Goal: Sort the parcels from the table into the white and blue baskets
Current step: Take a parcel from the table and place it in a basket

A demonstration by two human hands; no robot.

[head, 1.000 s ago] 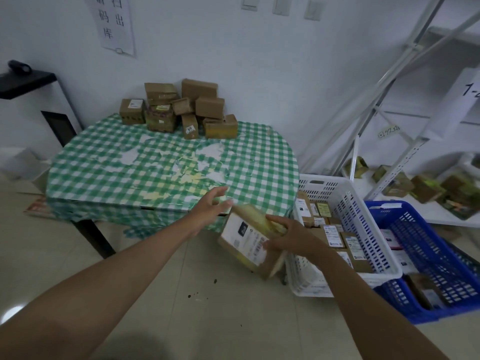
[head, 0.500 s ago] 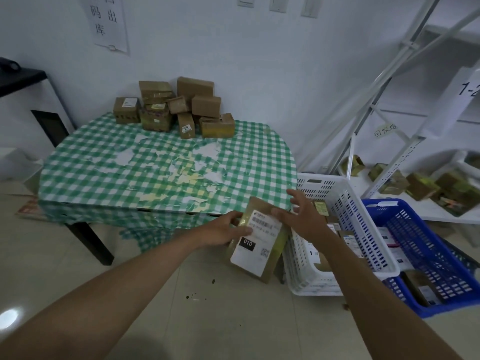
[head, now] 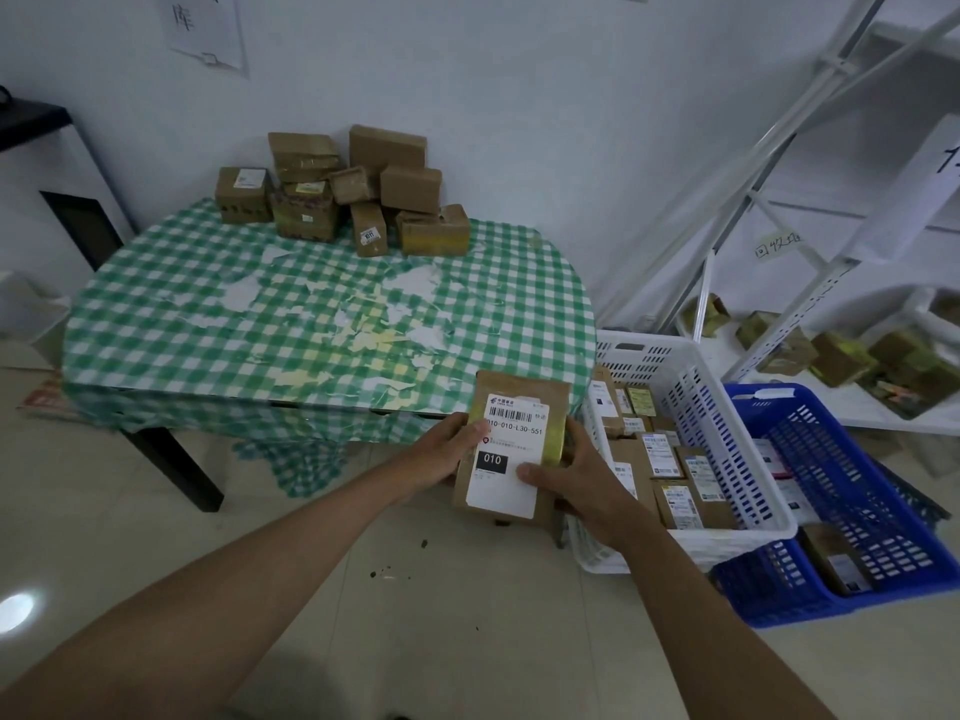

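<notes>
Worktop (head: 208,314) under green-checked cloth carries a pile of brown boxes (head: 343,189) at its far edge. White basket (head: 727,433) and blue basket (head: 852,511) stand on the floor at right, both holding labelled parcels. Brown cardboard parcel (head: 511,449), white barcoded label facing up, is held upright before the worktop's near edge. Left hand (head: 447,452) and right hand (head: 576,483) grip its sides, fingers curled round it.
</notes>
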